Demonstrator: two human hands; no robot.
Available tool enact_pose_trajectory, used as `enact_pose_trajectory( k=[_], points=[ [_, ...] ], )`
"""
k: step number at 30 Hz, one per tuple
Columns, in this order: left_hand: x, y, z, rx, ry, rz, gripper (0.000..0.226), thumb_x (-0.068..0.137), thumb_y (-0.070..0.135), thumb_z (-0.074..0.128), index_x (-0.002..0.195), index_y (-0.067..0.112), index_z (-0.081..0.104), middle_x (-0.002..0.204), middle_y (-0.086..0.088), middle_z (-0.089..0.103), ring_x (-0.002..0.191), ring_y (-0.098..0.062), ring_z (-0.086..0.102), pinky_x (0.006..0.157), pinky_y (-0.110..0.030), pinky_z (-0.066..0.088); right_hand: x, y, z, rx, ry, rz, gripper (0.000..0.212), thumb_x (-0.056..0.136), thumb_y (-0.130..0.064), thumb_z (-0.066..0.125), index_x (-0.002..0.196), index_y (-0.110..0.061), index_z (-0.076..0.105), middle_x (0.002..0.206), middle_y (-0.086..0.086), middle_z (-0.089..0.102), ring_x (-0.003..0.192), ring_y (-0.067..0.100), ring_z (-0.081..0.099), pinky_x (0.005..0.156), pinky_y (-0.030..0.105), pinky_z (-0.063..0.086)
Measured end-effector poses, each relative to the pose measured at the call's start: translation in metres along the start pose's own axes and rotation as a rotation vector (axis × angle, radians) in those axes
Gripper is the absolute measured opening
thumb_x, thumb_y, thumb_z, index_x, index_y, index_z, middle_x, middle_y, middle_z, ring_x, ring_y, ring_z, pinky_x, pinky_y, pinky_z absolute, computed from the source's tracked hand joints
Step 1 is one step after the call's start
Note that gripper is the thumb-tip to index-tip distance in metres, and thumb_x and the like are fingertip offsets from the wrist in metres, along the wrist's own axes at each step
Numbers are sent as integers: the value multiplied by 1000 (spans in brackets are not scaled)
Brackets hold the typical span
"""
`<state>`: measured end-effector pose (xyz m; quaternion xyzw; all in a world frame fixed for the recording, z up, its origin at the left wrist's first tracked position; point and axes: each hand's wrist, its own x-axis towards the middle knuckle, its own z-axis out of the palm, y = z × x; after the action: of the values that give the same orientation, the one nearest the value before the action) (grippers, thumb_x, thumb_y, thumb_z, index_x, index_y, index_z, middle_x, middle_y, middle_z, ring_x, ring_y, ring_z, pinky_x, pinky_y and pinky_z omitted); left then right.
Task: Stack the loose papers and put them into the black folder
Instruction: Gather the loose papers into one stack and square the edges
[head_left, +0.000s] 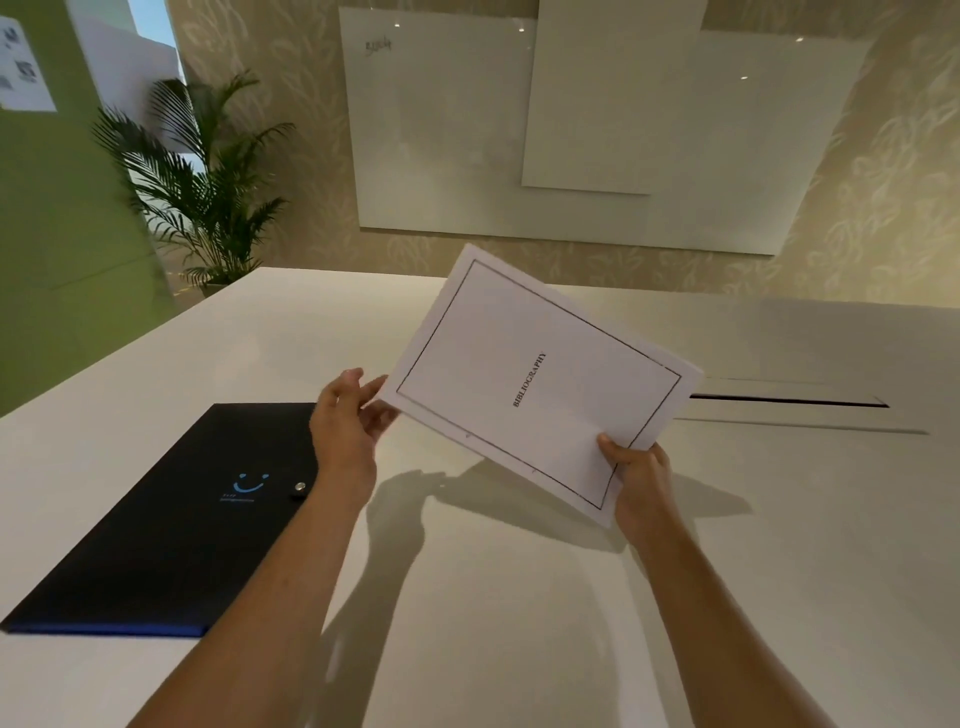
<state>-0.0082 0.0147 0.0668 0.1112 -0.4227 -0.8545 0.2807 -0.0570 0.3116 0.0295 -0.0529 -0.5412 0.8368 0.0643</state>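
A stack of white papers (524, 374), its top sheet framed by a black border and printed "BIBLIOGRAPHY", is held tilted above the white table (493, 597). My right hand (636, 475) grips the stack's near right corner, thumb on top. My left hand (345, 421) is at the stack's left corner, fingers spread and touching its edge. The black folder (171, 525) lies closed and flat on the table to the left, with a blue smiley logo and a metal snap button, partly under my left forearm.
A long cable slot (789, 401) is cut into the table to the right of the papers. A whiteboard (447, 130) hangs on the far wall. A potted palm (208, 182) stands beyond the table's far left corner.
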Motion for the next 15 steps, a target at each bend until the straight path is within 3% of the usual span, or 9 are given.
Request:
enact_pose_trajectory(
  k=[3,7,10,12,15],
  points=[
    [-22,-24,7,-96,-129,-179,54,91,56,47,124,13,52,116,-13,64,104,-27,65,83,-42,52,-4,9,11,72,52,56,28,79,0,70,103,-14,68,97,1,77,86,18,73,67,29,53],
    [-48,-44,29,-37,-274,-208,67,78,51,68,129,13,51,124,-11,64,113,-30,61,88,-44,52,-16,28,33,155,34,122,32,80,1,68,110,-9,68,106,8,74,88,21,72,66,30,55],
    [-49,-48,45,-38,-142,-186,70,79,42,72,140,24,43,135,-3,58,124,-25,53,104,-47,42,-31,44,46,214,-24,155,34,83,1,65,117,-5,66,111,11,73,96,25,71,70,32,56],
    [-42,-47,50,7,-28,-125,60,85,36,69,139,27,45,131,3,59,122,-19,54,104,-42,43,-39,51,50,261,-74,170,35,86,-1,64,120,-5,63,113,10,73,100,25,70,69,31,58],
    [-31,-42,51,129,7,-13,51,90,31,64,137,23,47,129,1,60,119,-16,57,100,-38,47,-47,54,53,304,-146,201,39,85,-3,66,124,-10,62,119,10,70,107,27,68,73,34,58]
  ],
)
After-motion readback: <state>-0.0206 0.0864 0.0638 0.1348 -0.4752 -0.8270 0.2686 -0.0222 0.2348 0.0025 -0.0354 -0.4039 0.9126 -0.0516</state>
